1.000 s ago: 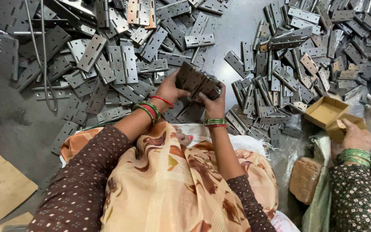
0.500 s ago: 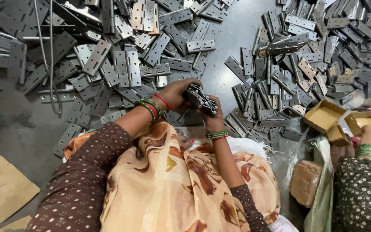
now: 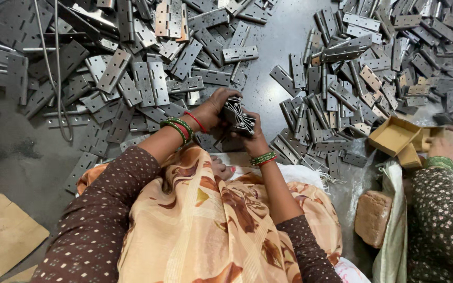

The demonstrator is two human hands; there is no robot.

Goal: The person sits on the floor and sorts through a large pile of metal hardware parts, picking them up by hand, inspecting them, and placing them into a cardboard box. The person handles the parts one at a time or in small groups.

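Both my hands hold one stack of grey metal hinges (image 3: pixel 238 116) just above the floor, in front of my lap. My left hand (image 3: pixel 217 106) grips the stack's left side, with green and red bangles on the wrist. From the right and underneath, my right hand (image 3: pixel 254 137) clasps the same stack. The hinges stand on edge, pressed together. Loose hinges (image 3: pixel 148 84) lie scattered on the grey floor all around the hands.
A second heap of hinges (image 3: pixel 363 68) spreads at the upper right. A co-worker's hand (image 3: pixel 441 149) at the right edge holds a small open cardboard box (image 3: pixel 394 137). A brown block (image 3: pixel 372 217) lies beside a white sack (image 3: pixel 391 230). Flat cardboard (image 3: pixel 3 236) lies at lower left. Metal rods (image 3: pixel 53 63) cross the left pile.
The stack in my hands has been turned from flat to on edge and squeezed tighter. The co-worker's box has shifted slightly.
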